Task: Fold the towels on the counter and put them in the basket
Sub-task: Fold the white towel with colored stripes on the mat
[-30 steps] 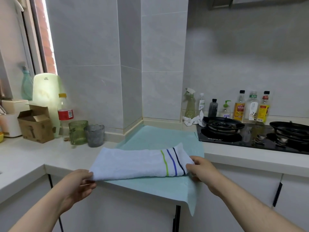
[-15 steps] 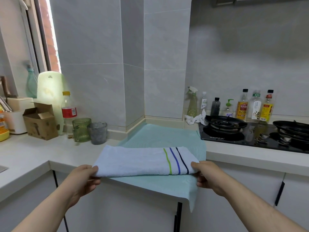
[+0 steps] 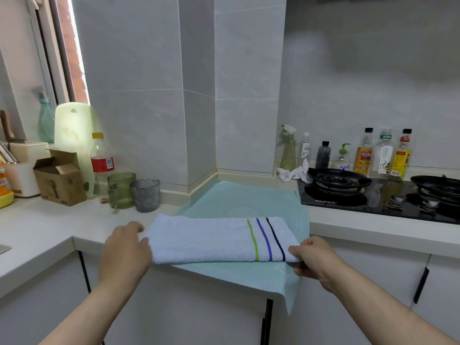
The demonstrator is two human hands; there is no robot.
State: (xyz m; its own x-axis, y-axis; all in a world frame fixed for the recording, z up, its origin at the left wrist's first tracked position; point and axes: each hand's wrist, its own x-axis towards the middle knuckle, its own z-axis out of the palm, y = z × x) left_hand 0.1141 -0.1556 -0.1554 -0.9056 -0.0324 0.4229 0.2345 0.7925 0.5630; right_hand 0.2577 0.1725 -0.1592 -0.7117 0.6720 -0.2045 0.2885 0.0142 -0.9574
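The folded white striped towel (image 3: 206, 239) lay flat on the mint-green mat (image 3: 239, 200), close to the front edge of the tabletop (image 3: 37, 227), its long side running left to right and its green, blue and navy stripes near the right end. The mat's near corner hung over the edge in front of the cabinet doors.

Half a second earlier the left grip (image 3: 124, 250) had been curled under the towel's left end, holding it slightly off the mat. Now it had come up beside that end, back of the hand showing, fingers (image 3: 135, 226) relaxed and nearly straight. Only the thumb side touched the cloth and it held nothing. The fingertips were blurred.

The right grip (image 3: 315, 260) stayed where it had been, at the striped end. Its thumb lay on top of the near right corner and its fingers were curled beneath, pinching the towel just past the navy stripe. The left end, which had been raised before, now rested down on the mat.

Behind the towel on the left stood a green glass mug (image 3: 121, 190) and a grey tumbler (image 3: 145, 195), touching or nearly so — with a cardboard box (image 3: 58, 180) and a red-labelled bottle (image 3: 102, 160) further left. To the right sat a black gas hob (image 3: 348, 197), unchanged.
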